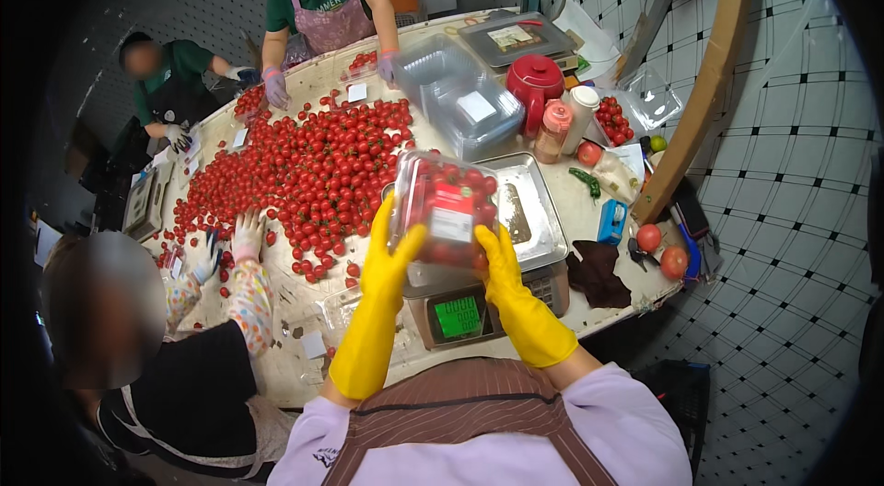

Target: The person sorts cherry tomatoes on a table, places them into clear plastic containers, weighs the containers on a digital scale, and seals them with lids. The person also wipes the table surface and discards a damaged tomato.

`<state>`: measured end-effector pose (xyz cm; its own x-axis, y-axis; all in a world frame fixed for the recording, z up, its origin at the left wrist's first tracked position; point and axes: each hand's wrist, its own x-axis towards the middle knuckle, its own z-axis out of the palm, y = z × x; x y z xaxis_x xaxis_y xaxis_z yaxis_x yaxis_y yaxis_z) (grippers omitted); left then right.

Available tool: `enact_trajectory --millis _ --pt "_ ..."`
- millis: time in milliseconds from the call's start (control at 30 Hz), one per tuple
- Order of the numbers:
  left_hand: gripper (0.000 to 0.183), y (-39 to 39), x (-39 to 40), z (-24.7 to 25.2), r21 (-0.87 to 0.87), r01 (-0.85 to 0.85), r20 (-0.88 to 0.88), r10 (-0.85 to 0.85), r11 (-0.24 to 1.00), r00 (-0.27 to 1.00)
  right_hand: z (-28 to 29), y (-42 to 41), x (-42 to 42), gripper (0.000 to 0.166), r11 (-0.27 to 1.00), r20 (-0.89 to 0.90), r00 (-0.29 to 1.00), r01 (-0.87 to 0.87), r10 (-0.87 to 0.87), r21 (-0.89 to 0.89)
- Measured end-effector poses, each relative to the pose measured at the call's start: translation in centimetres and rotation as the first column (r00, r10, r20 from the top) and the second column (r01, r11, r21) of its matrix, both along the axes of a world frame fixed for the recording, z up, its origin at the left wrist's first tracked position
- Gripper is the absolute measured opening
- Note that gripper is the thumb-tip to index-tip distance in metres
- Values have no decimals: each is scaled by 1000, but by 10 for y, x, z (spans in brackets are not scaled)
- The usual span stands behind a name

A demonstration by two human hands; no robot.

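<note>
Between my two hands is a clear plastic clamshell box (421, 186) full of small red tomatoes, with a red and white label that bears writing. My left hand (387, 251), in a yellow rubber glove, grips its left side. On the right side, the matching glove of my right hand (501, 261) holds the box near its lower corner. Both hands are above a digital scale (423, 324) with a lit green display. A metal tray (545, 230) lies on the scale, partly hidden by the box.
A large heap of cherry tomatoes (345, 168) covers the table's middle. Stacked clear plastic boxes (449, 79) stand behind the scale. At right are a red teapot (535, 89), bottles (554, 130) and a blue tape dispenser (612, 221). A co-worker's gloved hand (248, 235) touches the table at left.
</note>
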<state>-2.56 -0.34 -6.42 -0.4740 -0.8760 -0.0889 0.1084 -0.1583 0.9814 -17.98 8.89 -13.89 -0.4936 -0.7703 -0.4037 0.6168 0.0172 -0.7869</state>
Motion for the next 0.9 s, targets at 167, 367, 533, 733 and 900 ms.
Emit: enact_trajectory --millis 167,367,533,733,900 --pt "69 1 7 -13 30 46 -270 -36 999 962 23 3 -3 66 951 -319 948 -103 5 -291" --pt "68 2 1 -56 104 1 -237 24 995 971 24 -1 -34 74 973 -457 860 -202 229 107" --pt "70 -5 -4 -70 188 -12 28 6 982 1000 34 -3 -47 83 897 -604 695 -141 391 418" --pt "40 -15 25 -76 142 64 213 -94 988 973 -10 13 -72 53 942 -454 848 -143 274 303" --pt "26 5 37 -86 406 8 -45 11 914 999 -36 35 -69 38 980 -153 969 -185 194 76"
